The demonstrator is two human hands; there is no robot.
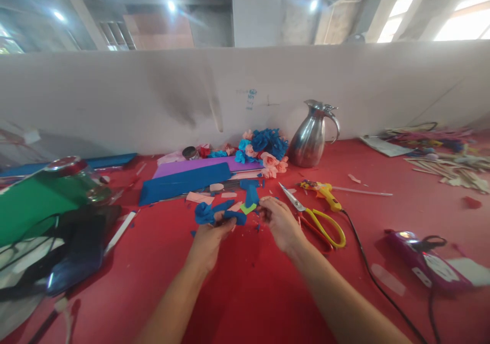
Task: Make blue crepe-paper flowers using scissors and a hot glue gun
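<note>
Both my hands meet low over a red table (248,293). My left hand (211,239) is closed on a strip of blue foam (234,217) that ends in a rolled blue flower (204,214) at its left. My right hand (278,220) pinches the strip's right end, where a small green piece (248,209) sits. A further bit of blue foam (251,193) rises just behind.
Yellow-handled scissors (317,220) and a yellow glue gun (323,192) with a black cord lie right of my hands. Behind are blue (184,183) and purple foam sheets, a heap of foam flowers (266,150), a steel jug (312,134). A green sheet (30,203) and dark bag lie left, a purple device (424,265) right.
</note>
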